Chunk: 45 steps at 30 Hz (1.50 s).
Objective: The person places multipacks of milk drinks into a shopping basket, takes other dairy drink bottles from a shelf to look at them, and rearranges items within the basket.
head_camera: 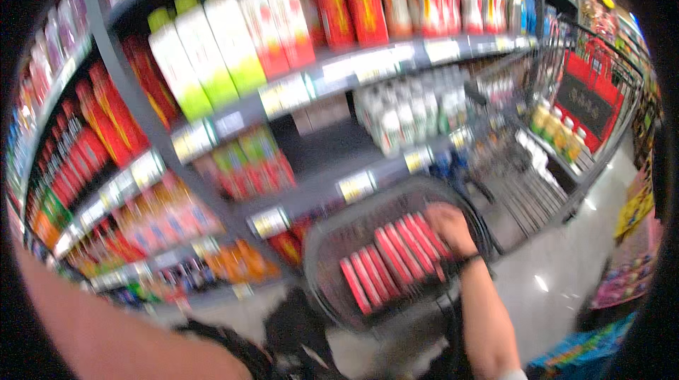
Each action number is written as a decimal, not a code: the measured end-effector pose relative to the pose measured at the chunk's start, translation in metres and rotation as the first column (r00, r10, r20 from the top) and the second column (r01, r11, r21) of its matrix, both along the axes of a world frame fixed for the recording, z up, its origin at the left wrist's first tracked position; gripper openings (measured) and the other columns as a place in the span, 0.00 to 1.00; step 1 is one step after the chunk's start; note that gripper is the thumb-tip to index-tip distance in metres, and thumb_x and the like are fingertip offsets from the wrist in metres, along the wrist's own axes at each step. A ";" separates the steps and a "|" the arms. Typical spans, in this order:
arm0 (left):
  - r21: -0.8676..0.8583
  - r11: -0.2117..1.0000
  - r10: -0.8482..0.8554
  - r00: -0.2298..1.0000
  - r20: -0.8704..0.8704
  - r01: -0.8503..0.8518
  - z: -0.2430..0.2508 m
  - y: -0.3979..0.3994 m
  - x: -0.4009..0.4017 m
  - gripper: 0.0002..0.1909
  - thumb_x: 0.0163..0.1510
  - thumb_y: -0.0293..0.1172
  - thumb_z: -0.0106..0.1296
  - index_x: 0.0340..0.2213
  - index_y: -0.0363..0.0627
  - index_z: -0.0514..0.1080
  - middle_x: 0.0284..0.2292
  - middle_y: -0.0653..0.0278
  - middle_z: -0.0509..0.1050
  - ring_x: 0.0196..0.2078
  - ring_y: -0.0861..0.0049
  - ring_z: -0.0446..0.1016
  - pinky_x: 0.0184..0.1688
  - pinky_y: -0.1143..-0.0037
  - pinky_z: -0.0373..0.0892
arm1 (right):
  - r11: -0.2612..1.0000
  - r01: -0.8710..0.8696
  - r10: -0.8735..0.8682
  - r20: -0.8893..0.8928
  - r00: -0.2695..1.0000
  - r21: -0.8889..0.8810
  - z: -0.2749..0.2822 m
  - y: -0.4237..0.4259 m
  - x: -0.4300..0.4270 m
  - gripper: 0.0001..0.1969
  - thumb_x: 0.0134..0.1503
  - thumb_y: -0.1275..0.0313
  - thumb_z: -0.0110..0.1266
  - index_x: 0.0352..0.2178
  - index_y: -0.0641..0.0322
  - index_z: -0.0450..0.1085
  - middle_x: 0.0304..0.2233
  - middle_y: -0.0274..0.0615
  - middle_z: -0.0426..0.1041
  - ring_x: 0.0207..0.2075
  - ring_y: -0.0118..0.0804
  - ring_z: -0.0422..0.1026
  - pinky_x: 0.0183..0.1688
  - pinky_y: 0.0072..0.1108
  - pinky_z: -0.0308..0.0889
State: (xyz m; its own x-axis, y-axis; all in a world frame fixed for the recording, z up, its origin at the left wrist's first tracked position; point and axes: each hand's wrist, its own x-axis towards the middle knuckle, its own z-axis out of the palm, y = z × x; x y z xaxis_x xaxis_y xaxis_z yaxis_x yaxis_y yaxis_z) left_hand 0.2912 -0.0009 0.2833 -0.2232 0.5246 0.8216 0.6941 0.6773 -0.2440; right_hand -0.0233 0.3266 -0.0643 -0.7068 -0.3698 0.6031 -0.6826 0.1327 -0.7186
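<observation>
Several flat red packs with pale edges [397, 258] stand in a row inside a dark basket [330, 231]. My right hand [448, 223] reaches into this basket, at the right end of the row. Its fingers are at the last packs, but blur hides whether they grip one. A dark band circles that wrist. My left arm [122, 327] stretches up the left side of the picture, blurred, and its hand is out of view.
Behind the basket rise store shelves [329, 168] with white-and-green bottles [233, 40], red boxes [363, 3] and small white bottles [403, 120]. A wire shopping cart [522, 210] at right holds yellowish bottles [557, 131]. Colourful packages [583, 348] line the lower right.
</observation>
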 end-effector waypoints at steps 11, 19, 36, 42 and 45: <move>0.045 0.998 -0.034 0.994 -0.104 0.038 -0.005 -0.008 0.035 0.16 0.41 0.27 0.64 0.34 0.43 0.71 0.31 0.63 0.73 0.31 0.71 0.73 0.39 0.67 0.69 | 0.928 0.134 0.184 0.741 0.646 -0.347 0.058 -0.019 0.107 0.13 0.58 0.73 0.54 0.44 0.66 0.74 0.39 0.42 0.77 0.42 0.33 0.74 0.45 0.26 0.70; 0.018 0.999 0.053 0.980 -0.194 -0.051 0.002 -0.026 -0.040 0.16 0.42 0.26 0.64 0.34 0.43 0.71 0.32 0.63 0.73 0.31 0.72 0.73 0.38 0.68 0.69 | 0.859 0.154 0.313 0.739 0.597 -0.489 0.035 -0.041 0.043 0.12 0.60 0.74 0.54 0.44 0.68 0.74 0.39 0.41 0.77 0.36 0.30 0.75 0.40 0.22 0.72; -0.087 0.994 0.052 0.988 -0.144 -0.065 0.018 -0.001 -0.007 0.16 0.44 0.25 0.63 0.36 0.42 0.70 0.33 0.62 0.72 0.31 0.73 0.73 0.37 0.71 0.69 | 0.910 0.112 0.172 0.611 0.773 -0.398 0.062 0.006 0.073 0.12 0.57 0.72 0.57 0.41 0.68 0.75 0.36 0.41 0.77 0.36 0.29 0.74 0.41 0.22 0.70; -0.061 0.985 0.148 0.975 -0.163 -0.159 0.022 -0.016 0.026 0.16 0.44 0.25 0.62 0.37 0.42 0.70 0.33 0.62 0.72 0.31 0.73 0.73 0.37 0.71 0.69 | 0.922 0.109 0.171 0.645 0.745 -0.371 0.100 -0.036 0.099 0.10 0.60 0.74 0.54 0.41 0.66 0.75 0.40 0.41 0.77 0.40 0.27 0.74 0.44 0.17 0.69; -0.052 0.989 0.134 0.983 -0.125 -0.141 0.021 -0.018 -0.005 0.16 0.44 0.25 0.62 0.37 0.41 0.70 0.33 0.62 0.72 0.31 0.74 0.73 0.37 0.72 0.69 | 0.952 0.117 0.082 0.602 0.794 -0.284 0.077 -0.032 0.084 0.11 0.59 0.74 0.55 0.43 0.66 0.74 0.41 0.41 0.77 0.39 0.28 0.74 0.43 0.16 0.69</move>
